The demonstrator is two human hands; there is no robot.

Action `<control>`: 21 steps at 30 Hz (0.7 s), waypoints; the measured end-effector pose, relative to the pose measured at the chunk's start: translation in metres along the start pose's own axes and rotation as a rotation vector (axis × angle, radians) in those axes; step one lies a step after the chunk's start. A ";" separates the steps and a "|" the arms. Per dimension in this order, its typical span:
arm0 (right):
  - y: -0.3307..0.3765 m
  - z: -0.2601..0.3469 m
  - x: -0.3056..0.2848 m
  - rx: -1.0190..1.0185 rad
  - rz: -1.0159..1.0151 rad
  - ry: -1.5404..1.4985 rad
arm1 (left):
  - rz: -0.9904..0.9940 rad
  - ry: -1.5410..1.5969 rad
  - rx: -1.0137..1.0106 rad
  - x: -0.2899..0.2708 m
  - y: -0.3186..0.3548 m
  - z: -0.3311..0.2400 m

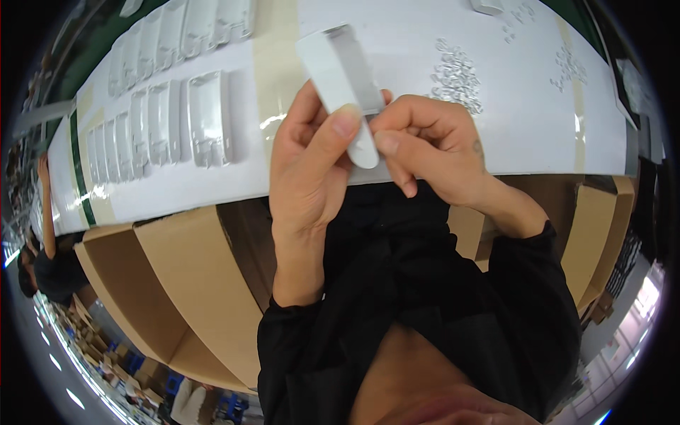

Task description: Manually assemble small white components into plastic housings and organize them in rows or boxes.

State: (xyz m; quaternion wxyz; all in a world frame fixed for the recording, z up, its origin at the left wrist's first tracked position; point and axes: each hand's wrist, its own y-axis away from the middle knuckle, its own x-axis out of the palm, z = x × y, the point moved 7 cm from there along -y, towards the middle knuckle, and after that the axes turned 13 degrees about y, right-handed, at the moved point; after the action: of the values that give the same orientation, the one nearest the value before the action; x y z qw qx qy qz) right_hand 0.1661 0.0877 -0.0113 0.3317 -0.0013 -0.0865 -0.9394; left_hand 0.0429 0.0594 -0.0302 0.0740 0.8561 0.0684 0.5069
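My left hand (312,156) is closed round a long white plastic housing (336,71), its thumb pressed on the smooth outer face. The housing is held tilted above the table's near edge, its hollow side turned toward the right. Against its lower right edge my right hand (432,142) is pinched, thumb and forefinger together. Whatever lies between those fingertips is hidden. Just beyond the right hand is a pile of small clear pieces (457,78) on the table.
White trough-shaped housings stand in two rows, a far row (180,32) and a nearer row (205,120), on the white table (248,152). More clear bits (569,69) lie at the right. Open cardboard boxes (191,283) sit below the near edge. Another person (57,269) is at the far left.
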 end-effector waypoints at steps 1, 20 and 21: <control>0.001 0.001 -0.001 -0.001 -0.014 0.000 | 0.008 -0.002 -0.011 0.001 0.001 0.002; 0.006 0.049 -0.070 -0.567 -0.298 1.370 | -0.143 -0.207 0.116 -0.017 0.024 -0.019; 0.005 0.047 -0.072 -0.517 -0.285 1.380 | -0.142 -0.207 0.115 -0.016 0.024 -0.019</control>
State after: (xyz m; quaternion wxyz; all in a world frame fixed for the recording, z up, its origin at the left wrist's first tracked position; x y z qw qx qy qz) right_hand 0.2225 0.1368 0.0310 0.1751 0.5214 0.3651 -0.7512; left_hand 0.0200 0.0340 -0.0304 0.0671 0.8997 0.1496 0.4046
